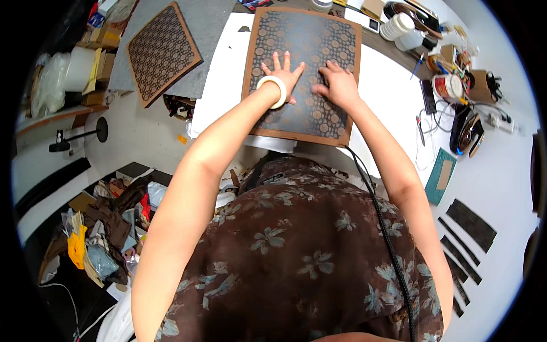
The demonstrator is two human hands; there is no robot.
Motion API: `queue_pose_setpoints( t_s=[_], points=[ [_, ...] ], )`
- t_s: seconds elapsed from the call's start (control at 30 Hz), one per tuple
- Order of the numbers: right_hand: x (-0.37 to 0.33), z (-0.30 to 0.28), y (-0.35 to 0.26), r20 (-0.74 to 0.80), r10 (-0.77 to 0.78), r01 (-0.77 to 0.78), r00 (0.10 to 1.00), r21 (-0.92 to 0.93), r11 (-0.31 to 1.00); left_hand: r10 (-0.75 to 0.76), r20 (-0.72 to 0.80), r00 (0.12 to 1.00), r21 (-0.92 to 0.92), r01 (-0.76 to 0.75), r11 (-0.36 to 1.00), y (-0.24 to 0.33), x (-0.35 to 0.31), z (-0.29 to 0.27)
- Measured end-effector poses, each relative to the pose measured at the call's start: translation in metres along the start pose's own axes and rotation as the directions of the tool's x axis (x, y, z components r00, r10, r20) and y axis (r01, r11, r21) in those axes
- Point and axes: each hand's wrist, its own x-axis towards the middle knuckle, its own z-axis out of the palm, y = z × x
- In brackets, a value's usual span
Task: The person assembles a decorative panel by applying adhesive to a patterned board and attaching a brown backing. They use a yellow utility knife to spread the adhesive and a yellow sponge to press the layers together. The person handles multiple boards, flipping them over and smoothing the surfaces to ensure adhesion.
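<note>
A square, brown-edged panel (307,28) with a dark pattern of circles lies flat on the white table top in front of me. My left hand (286,80) rests palm down on its middle, fingers spread; a pale bangle (278,93) circles that wrist. To the right, my right hand (341,86) touches the same panel, its fingers slightly bent and the thumb apart. Neither hand grips anything. A second panel (162,54) with a similar circle pattern lies turned at an angle on a grey surface (211,34) at the far left.
Along the right stand white jars (397,26), a red-and-white tub (448,86), cables and a dark iron-like tool (470,134). A green mat (440,176) and several dark strips (470,223) lie nearer. Scraps of material (105,222) are heaped at lower left; shelves hold boxes (105,37).
</note>
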Motion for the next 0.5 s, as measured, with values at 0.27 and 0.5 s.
queue_pose_setpoints(
  t_s=[0.27, 0.5],
  points=[
    [0.057, 0.061, -0.017, -0.513, -0.048, -0.002, 0.857, -0.096, 0.995, 0.024, -0.061, 0.998, -0.029, -0.025, 0.999, -0.013, -0.001, -0.010],
    [0.057, 0.053, -0.020, -0.437, -0.048, 0.022, 0.898, -0.064, 0.998, 0.017, -0.659, 0.752, -0.090, -0.101, 0.991, -0.019, 0.066, 0.043]
  ],
)
